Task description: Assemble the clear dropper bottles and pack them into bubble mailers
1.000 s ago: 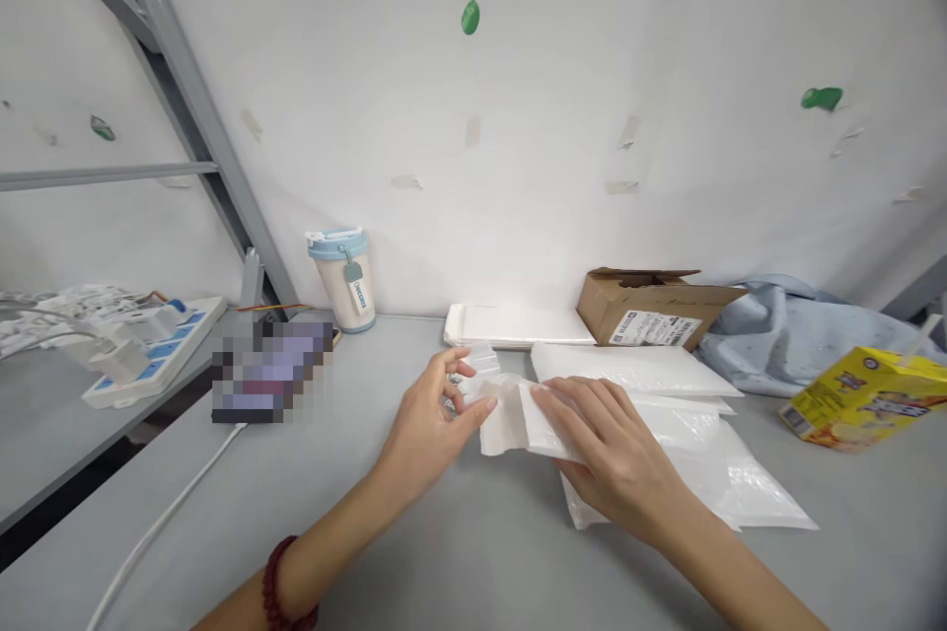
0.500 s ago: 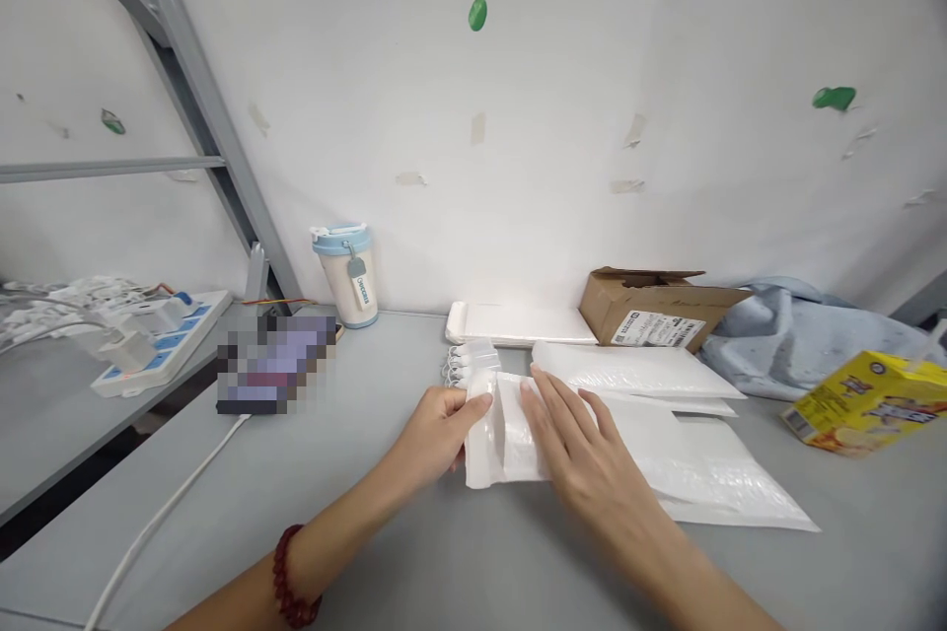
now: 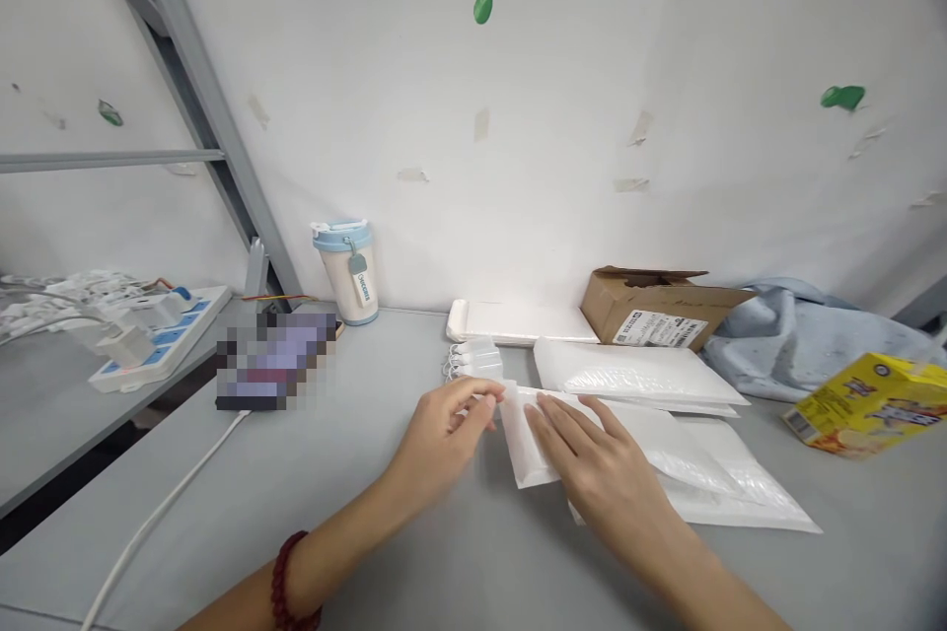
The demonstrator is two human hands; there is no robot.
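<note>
My left hand [image 3: 453, 424] has its thumb and index finger closed together at the upper left corner of a white bubble mailer [image 3: 527, 458], pinching its edge. My right hand [image 3: 592, 454] lies flat across the same mailer, palm down with fingers stretched out, pressing on it. Under that mailer, another white bubble mailer [image 3: 769, 503] lies on the table, sticking out to the right. Just behind my left fingertips are several small white tags with string loops [image 3: 474, 357].
More bubble mailers [image 3: 636, 370] lie behind my right hand, with a flat white stack [image 3: 518, 320] by the wall. An opened cardboard box [image 3: 658, 311], blue cloth [image 3: 806, 325] and yellow carton [image 3: 869, 404] stand right. A cup [image 3: 347, 276], phone [image 3: 285, 365] and power strip [image 3: 167, 340] are left.
The mailer's left end, earlier spread out as a flap under my left thumb, now ends further right and looks folded in. My left fingers have moved slightly right, to its corner.
</note>
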